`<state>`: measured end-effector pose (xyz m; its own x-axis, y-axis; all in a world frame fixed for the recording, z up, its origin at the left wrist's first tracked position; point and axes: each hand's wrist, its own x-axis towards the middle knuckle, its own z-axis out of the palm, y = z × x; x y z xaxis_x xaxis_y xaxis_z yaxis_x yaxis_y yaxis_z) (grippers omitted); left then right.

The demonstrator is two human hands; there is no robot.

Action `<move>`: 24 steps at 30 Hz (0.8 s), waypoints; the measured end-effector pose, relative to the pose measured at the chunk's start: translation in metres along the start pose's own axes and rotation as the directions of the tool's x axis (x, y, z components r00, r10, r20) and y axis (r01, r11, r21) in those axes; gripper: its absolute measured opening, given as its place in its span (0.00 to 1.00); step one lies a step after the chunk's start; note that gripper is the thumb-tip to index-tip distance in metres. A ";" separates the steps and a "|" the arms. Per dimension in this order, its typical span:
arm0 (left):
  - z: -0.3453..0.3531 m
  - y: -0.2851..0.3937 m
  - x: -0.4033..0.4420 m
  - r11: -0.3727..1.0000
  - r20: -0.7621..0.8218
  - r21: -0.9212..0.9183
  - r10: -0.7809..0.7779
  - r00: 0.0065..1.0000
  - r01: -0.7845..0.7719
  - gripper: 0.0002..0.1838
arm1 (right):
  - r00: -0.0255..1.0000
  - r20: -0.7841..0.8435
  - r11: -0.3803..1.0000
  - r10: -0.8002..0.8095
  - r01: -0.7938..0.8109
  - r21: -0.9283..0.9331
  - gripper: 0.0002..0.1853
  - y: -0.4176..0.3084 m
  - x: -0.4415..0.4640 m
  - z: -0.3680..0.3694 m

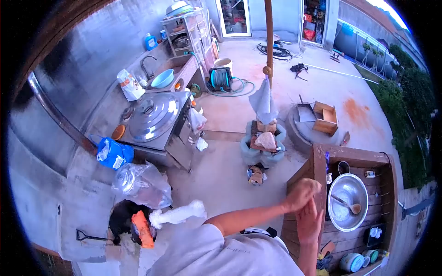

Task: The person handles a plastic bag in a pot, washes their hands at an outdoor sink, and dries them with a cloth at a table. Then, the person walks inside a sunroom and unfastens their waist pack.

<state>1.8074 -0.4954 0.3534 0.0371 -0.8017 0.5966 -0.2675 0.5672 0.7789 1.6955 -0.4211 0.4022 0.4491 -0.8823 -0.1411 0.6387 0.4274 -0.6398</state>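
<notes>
My left hand (302, 193) reaches in from the left with its fingers curled closed. Whatever lies inside those fingers, if anything, is hidden. Just below it my right hand (309, 221) touches it, fingers stretched out and pointing upward, holding nothing that shows. Both hands are at the near left edge of a wooden tabletop with a raised rim (317, 166). To their right sits a metal basin (338, 221) with some white matter inside. A wooden spoon (353, 208) rests in the basin, its handle across the bowl.
Around the basin are a metal cup (343, 167), a dark box (374, 236) and lidded jars (352, 262). Leftward stand a stove with a large lidded pot (154, 117) and a blue bag (114, 152). A pole (270, 41) rises ahead, with stones (265, 140) at its base.
</notes>
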 end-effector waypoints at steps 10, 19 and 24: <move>0.004 0.040 -0.056 -0.432 0.778 -0.610 -0.162 0.607 0.665 0.12 | 0.817 0.562 0.894 0.131 -0.343 0.289 0.31 -0.012 0.006 0.062; -0.042 0.049 -0.027 -0.118 0.581 -0.801 -0.383 0.718 0.586 0.15 | 0.859 0.506 0.940 0.082 -0.235 0.247 0.28 0.011 0.004 0.020; -0.052 0.016 -0.011 -0.133 0.510 -0.845 -0.493 0.705 0.518 0.19 | 0.927 0.361 0.760 -0.104 0.308 -0.572 0.26 -0.013 -0.016 -0.015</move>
<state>1.8533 -0.4675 0.3691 -0.3331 -0.9409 -0.0619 0.8682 -0.3316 0.3691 1.6707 -0.4156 0.4014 0.5750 -0.7911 0.2086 0.2665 -0.0600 -0.9620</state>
